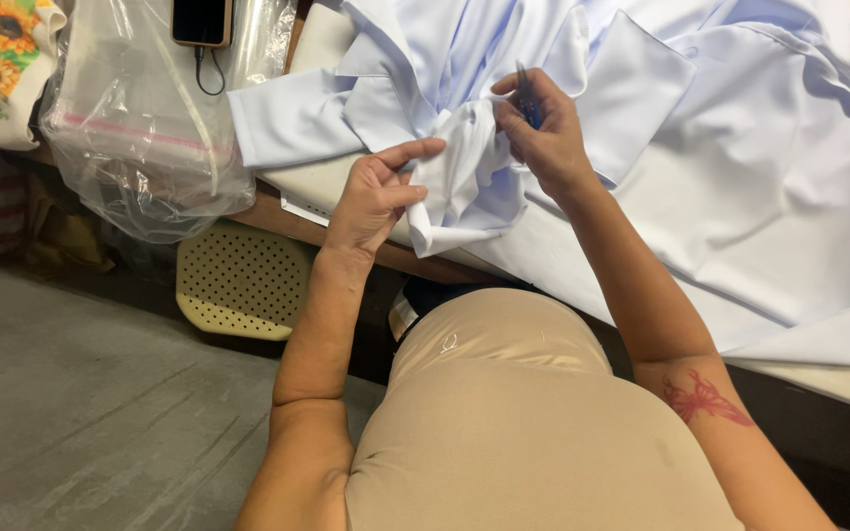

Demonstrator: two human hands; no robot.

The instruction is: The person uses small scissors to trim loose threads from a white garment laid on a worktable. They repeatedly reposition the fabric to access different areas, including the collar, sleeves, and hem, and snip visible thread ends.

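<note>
The pale blue, soft cotton garment (740,167) lies across the table's (332,182) right side, light and floppy. The left hand (376,197) pinches a bunched fold near the table edge; the right hand (543,133), fingers pressed around a small dark snipping tool (526,98), works just beyond it.

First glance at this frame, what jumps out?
The pale blue garment spread over the table fills the upper right. At centre, the left hand pinches a bunched fold of it while the right hand holds a small dark tool against the cloth. At upper left sits a clear plastic bag with a phone on top.
</note>
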